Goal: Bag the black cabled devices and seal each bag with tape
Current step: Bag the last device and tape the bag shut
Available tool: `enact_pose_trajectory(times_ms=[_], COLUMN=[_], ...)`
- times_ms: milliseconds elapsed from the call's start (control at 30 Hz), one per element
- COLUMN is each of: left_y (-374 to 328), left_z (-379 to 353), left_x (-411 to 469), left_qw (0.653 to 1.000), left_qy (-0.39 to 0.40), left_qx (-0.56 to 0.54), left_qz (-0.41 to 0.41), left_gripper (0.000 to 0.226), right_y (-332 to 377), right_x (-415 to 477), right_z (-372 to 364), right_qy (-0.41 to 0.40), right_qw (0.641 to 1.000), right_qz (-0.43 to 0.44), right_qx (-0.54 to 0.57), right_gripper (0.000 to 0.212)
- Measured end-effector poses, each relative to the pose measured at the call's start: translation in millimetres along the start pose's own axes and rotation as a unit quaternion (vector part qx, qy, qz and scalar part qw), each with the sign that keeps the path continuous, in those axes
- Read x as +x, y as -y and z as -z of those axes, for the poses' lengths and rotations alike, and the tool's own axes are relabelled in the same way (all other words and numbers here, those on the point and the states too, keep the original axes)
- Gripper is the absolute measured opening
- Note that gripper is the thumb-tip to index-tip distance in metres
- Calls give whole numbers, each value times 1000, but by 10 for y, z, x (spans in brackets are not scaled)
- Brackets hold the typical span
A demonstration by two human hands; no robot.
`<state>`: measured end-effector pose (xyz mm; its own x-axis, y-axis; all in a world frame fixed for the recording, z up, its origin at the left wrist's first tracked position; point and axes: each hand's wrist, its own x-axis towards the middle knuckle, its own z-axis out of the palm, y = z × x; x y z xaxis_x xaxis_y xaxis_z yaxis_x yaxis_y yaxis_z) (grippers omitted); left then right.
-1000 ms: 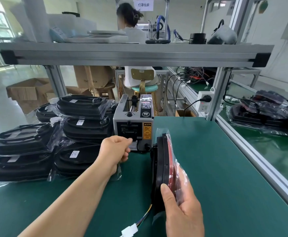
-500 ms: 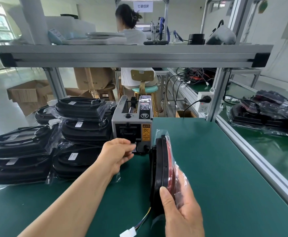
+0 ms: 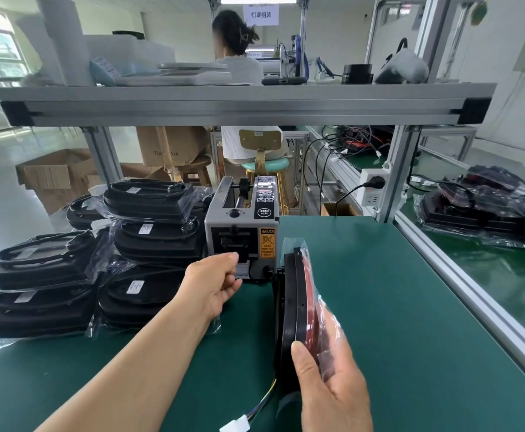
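Nearest, a white plug (image 3: 234, 427) on coloured wires lies on the green surface (image 3: 395, 307). Just beside it, the right grip (image 3: 332, 391) clasps a black device (image 3: 289, 310), which stands on its edge on the surface inside a clear bag (image 3: 326, 325). The thumb presses the device's black rim and the fingers wrap round the red side through the plastic.

Further in, the left grip (image 3: 216, 282) reaches to the front of the grey tape dispenser (image 3: 242, 232), fingers curled, thumb and forefinger at the outlet. I cannot tell whether they pinch any tape.

Left of the dispenser, bagged devices (image 3: 148, 244) sit in stacks on the surface, each with a white label.

Beyond, an aluminium shelf (image 3: 245, 104) spans the frame, a white socket (image 3: 373, 188) with a black plug in it is fixed to its right post, and more bagged items (image 3: 485, 213) lie on the neighbouring surface to the right. Cardboard boxes (image 3: 55, 179) stand on the floor, and a person (image 3: 239, 60) sits on a stool, back turned.
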<state>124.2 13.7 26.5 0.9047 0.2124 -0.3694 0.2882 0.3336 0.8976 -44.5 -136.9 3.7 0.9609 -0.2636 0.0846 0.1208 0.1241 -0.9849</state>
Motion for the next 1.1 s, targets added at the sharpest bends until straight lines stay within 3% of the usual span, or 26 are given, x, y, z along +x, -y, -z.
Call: enact_pose_trajectory(times_ms=[233, 400, 633, 800, 867, 967, 1033, 1100], left_y=[-186, -221, -274, -204, -174, -132, -111, -132], left_z=[-131, -221, -331, -344, -267, -106, -16, 25], left_x=[61, 79, 185, 165, 74, -235, -495, -715], left_qw=[989, 988, 985, 982, 988, 997, 974, 938], left_qy=[-44, -55, -88, -133, -101, 52, 200, 297], left_qx=[-100, -97, -115, -131, -118, -27, 74, 163], left_qz=[103, 102, 89, 40, 3, -53, -72, -75], left_gripper=[11, 8, 33, 22, 9, 21, 23, 13], right_y=[-18, -52, -41, 13, 17, -2, -43, -77], right_x=[3, 0, -4, -31, -42, -28, -10, 9], right_z=[-11, -1, -6, 2, 17, 22, 32, 33], right_qy=[-5, -3, 1, -1, -3, 1, 1, 5], right_qw=[1000, 1000, 999, 999, 1000, 1000, 1000, 1000], right_qz=[9, -2, -8, -2, 3, -3, -4, -4], right_qx=[8, 11, 38, 36, 21, 13, 17, 13], right_gripper=[66, 65, 65, 63, 64, 65, 65, 63])
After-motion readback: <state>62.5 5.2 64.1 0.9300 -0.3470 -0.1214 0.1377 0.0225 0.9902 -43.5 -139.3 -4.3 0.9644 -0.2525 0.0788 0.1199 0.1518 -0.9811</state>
